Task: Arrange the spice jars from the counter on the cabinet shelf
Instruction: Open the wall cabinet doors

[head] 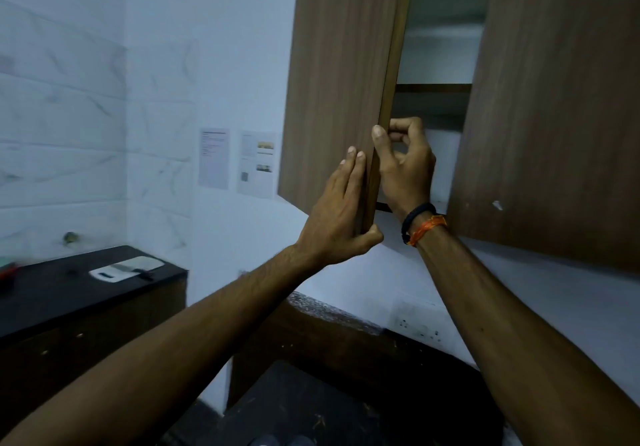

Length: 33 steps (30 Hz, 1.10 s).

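Left hand (337, 215) and right hand (405, 165) grip the cabinet door (336, 81) edge, hiding most of the shelf (433, 88).

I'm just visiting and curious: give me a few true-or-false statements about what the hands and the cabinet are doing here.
1. Both hands grip the left cabinet door's edge. True: left hand, right hand, left cabinet door.
2. A spice jar is in the right hand. False: it holds only the door edge.
3. The cabinet is partly open. True: a shelf shows in the gap.
4. The left wrist wears bands. False: the wristbands are on the right wrist.
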Available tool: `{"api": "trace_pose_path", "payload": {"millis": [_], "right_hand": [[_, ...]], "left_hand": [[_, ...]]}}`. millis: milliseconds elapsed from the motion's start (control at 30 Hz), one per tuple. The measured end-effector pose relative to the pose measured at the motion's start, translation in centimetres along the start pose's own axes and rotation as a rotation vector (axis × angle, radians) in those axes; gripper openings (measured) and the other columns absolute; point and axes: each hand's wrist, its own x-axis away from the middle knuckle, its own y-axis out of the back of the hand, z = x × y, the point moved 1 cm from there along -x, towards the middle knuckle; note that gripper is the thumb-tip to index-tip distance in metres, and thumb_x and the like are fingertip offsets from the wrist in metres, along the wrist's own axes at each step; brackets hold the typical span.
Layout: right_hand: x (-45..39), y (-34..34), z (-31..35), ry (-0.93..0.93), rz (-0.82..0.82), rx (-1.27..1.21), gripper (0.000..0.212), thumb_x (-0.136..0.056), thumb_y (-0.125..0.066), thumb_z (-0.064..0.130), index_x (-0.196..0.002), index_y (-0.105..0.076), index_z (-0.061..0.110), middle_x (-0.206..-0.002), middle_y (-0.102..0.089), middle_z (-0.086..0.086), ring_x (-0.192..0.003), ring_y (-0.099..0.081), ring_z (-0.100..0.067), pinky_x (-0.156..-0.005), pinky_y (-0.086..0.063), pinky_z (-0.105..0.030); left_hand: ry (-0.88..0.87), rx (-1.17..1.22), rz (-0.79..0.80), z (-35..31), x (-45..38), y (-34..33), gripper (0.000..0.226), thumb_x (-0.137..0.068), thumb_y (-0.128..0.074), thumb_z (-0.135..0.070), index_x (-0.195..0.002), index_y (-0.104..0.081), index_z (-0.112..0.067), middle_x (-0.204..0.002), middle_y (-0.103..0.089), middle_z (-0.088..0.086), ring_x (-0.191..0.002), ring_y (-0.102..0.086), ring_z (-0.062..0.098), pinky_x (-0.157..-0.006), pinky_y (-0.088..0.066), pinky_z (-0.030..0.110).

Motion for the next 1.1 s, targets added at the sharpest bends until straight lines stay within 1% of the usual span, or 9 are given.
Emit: {"api": "trace_pose_path", "payload": {"millis": [100,200,400,567,767,867,967,1033,1100], "right_hand": [[0.3,-1.5,1.3,0.005,0.06,-0.094,0.027,-0.097,-0.06,0.025,-0.116,-0.057,0.007,-0.103,-0.062,0.016,-0.094,-0.059,0.013,-0.077,-0.051,-0.01],[0.9,-3.4,2.8,0.011,0.162,-0.199,0.034,-0.098,-0.057,0.023,-0.129,-0.055,0.011,-0.117,-0.064,0.01,-0.106,-0.062,0.005,-0.088,-0.054,-0.02],[1.9,-8.3,4.8,0.01,0.372,-0.301,0.052,-0.099,-0.053,0.042,-0.146,-0.043,0.023,-0.133,-0.062,0.006,-0.121,-0.059,-0.006,-0.101,-0.051,-0.038],[2.8,-13.0,5.6,-0.031,0.497,-0.263,0.068,-0.094,-0.043,0.063,-0.153,-0.022,0.037,-0.155,-0.038,0.009,-0.138,-0.041,-0.008,-0.113,-0.039,-0.039],[3.8,-19.0,6.2,0.05,0.544,-0.257,0.061,-0.101,-0.042,0.047,-0.155,-0.022,0.027,-0.163,-0.02,0.004,-0.149,-0.015,-0.007,-0.122,-0.017,-0.034],[4.3,-21.9,6.3,0.096,0.54,-0.16,0.061,-0.1,-0.046,0.039,-0.155,-0.022,0.029,-0.164,-0.017,0.0,-0.15,-0.014,-0.014,-0.12,-0.018,-0.033],[4.6,-24.6,6.3,0.132,0.535,-0.067,0.063,-0.099,-0.049,0.033,-0.155,-0.021,0.03,-0.164,-0.015,-0.002,-0.149,-0.017,-0.021,-0.118,-0.023,-0.039],[4.8,-26.2,6.2,0.168,0.533,-0.001,0.066,-0.097,-0.051,0.03,-0.155,-0.019,0.03,-0.164,-0.013,-0.002,-0.149,-0.018,-0.026,-0.116,-0.026,-0.041],[5.0,-27.5,5.9,0.192,0.53,0.041,0.069,-0.096,-0.053,0.027,-0.156,-0.018,0.031,-0.164,-0.011,-0.003,-0.148,-0.018,-0.028,-0.115,-0.028,-0.042]], "left_hand": [[0.006,-0.006,-0.002,0.5,1.5,2.4,0.105,-0.081,-0.071,-0.027,-0.158,-0.005,0.001,-0.168,-0.005,0.016,-0.155,-0.01,0.026,-0.124,-0.023,0.038],[0.019,-0.011,-0.011,1.1,2.8,5.0,0.103,-0.081,-0.07,-0.022,-0.158,-0.005,-0.002,-0.168,-0.011,0.012,-0.152,-0.023,0.021,-0.12,-0.028,0.023],[0.105,0.042,-0.099,2.3,5.4,9.8,0.098,-0.079,-0.065,-0.007,-0.159,-0.008,-0.005,-0.165,-0.026,0.006,-0.135,-0.051,0.026,-0.104,-0.05,0.045],[0.221,0.097,-0.165,4.1,7.4,13.2,0.095,-0.08,-0.06,-0.003,-0.159,-0.008,-0.009,-0.16,-0.033,0.006,-0.131,-0.054,0.02,-0.092,-0.058,0.038],[0.264,-0.063,-0.227,7.9,9.1,17.6,0.089,-0.083,-0.057,-0.004,-0.159,-0.011,-0.007,-0.159,-0.034,0.009,-0.135,-0.049,0.025,-0.101,-0.053,0.045],[0.299,-0.202,-0.242,9.8,9.5,19.2,0.087,-0.082,-0.051,-0.024,-0.159,-0.014,-0.007,-0.157,-0.035,0.012,-0.14,-0.039,0.021,-0.111,-0.042,0.024],[0.329,-0.294,-0.234,11.9,9.8,20.4,0.091,-0.082,-0.058,-0.028,-0.158,-0.015,-0.004,-0.162,-0.022,0.015,-0.144,-0.029,0.017,-0.106,-0.025,-0.002],[0.318,-0.406,-0.204,13.3,10.0,21.0,0.09,-0.084,-0.067,-0.005,-0.158,-0.015,-0.002,-0.166,-0.008,0.018,-0.149,-0.024,0.026,-0.108,-0.033,0.009],[0.277,-0.528,-0.154,14.5,10.1,21.3,0.084,-0.084,-0.063,0.01,-0.156,-0.021,0.0,-0.164,-0.001,0.026,-0.15,-0.022,0.039,-0.106,-0.048,0.035]]}}
